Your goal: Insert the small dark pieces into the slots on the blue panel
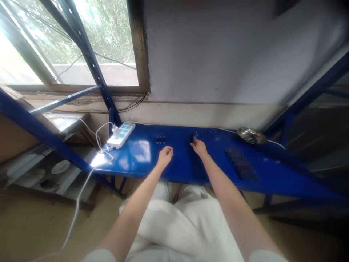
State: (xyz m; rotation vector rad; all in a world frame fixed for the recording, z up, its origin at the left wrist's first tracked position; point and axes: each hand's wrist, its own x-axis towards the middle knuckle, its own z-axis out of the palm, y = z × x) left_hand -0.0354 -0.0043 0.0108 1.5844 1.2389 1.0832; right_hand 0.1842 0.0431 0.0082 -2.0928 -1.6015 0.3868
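Observation:
My left hand (165,156) hovers over the front part of the blue table (180,165), its fingers curled together. Whether anything is pinched in it cannot be made out. Beyond it, a short row of small dark cylinder-like pieces (160,139) stands on the blue top. My right hand (200,148) reaches farther in, fingers closed at a small dark object (192,138) with a clear, shiny bit beside it. Its exact kind is too small and blurred to tell. Behind the right hand lie several tiny pieces (212,132).
A white power strip (122,134) with a plugged-in charger sits at the table's left end, its cable hanging down. A round metal dish (251,135) stands at the back right. Nearer is a dark, pixelated object (241,163). A blue metal frame post (92,62) rises at left.

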